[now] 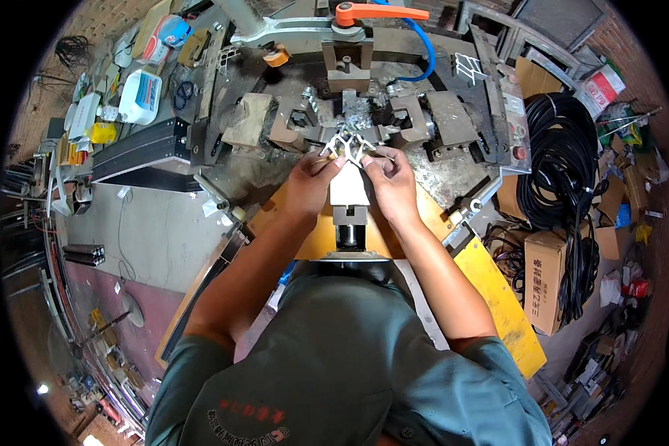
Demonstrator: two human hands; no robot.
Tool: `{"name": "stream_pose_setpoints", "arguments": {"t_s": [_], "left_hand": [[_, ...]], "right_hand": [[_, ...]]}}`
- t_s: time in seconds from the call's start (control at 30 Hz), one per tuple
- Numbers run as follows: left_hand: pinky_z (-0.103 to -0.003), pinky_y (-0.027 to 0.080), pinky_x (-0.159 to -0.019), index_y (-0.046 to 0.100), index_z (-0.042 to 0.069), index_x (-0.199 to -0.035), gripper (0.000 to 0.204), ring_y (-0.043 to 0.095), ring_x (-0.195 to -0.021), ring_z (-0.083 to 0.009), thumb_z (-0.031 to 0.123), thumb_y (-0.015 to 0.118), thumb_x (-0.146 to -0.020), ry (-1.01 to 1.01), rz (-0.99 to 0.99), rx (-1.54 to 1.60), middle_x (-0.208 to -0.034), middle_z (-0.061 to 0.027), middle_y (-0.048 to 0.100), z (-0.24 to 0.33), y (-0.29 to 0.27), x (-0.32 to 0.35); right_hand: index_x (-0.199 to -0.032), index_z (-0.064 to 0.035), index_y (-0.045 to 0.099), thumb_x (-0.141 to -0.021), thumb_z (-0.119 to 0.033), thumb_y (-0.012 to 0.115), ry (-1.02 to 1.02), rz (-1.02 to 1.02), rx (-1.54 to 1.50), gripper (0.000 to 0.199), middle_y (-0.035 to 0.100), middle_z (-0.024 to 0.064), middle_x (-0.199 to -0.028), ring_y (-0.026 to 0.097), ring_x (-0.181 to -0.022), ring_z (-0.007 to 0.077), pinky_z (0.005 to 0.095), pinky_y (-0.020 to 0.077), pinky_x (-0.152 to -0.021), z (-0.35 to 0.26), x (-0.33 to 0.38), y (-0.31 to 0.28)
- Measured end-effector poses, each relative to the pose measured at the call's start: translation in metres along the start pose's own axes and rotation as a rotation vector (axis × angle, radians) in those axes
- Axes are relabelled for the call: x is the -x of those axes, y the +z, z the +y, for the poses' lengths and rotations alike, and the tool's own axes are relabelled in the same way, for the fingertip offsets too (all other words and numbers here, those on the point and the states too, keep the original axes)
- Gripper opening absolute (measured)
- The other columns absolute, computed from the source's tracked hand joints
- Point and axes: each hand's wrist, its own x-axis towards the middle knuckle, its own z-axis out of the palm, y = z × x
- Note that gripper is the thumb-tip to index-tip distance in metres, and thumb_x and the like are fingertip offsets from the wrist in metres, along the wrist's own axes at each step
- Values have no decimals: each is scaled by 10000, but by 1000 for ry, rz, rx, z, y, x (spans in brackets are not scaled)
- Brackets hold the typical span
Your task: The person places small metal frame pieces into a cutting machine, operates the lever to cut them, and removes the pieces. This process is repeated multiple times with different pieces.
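Note:
Between the fingertips of both hands is a white profile piece [347,147] with a branching, forked cross-section. My left hand [310,186] pinches its left side, thumb and fingers closed. On the opposite side my right hand [392,184] grips it the same way. Just below it lies a pale wedge-shaped surface [349,187]; I cannot tell if it belongs to the piece or the machine. A steel clamping machine [431,167] surrounds the hands, with jaw blocks to the left [288,123] and right [409,119]. An orange-handled lever [383,11] tops its far block.
Dark profiles [145,152] and a white jug [140,97] stand at the left. Coiled black cable [561,160] and a cardboard box [544,282] fill the right. Yellow panels [498,301] flank the machine's front. A blue hose [426,48] curves behind.

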Motion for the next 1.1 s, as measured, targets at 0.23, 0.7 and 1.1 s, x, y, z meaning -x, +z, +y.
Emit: {"name": "stream_pose_setpoints", "arguments": {"t_s": [0.23, 0.7, 1.1], "left_hand": [[-272, 499, -886, 633, -50, -1226, 396, 664, -993, -138, 149, 763, -910, -26, -1, -49, -1113, -105, 724, 9, 4, 2], [-235, 527, -712, 671, -90, -1115, 309, 670, -836, -98, 111, 766, -900, 41, 61, -99, -964, -93, 743, 15, 14, -2], [-244, 521, -755, 654, -94, -1114, 330, 657, -867, -107, 108, 785, -888, -39, 18, -88, -982, -95, 729, 11, 7, -12]], "right_hand": [[-1256, 39, 514, -892, -112, 771, -19, 41, 9, 470, 637, 48, -878, 586, -795, 100, 243, 485, -730, 8, -1, 10], [-1209, 51, 566, -902, -104, 743, 93, 82, 58, 387, 627, 39, -826, 581, -757, 91, 241, 467, -665, -5, -7, 11], [-1148, 35, 512, -950, -102, 708, 109, 73, 63, 310, 629, 69, -941, 574, -839, 94, 235, 473, -718, -3, -9, 15]]}}
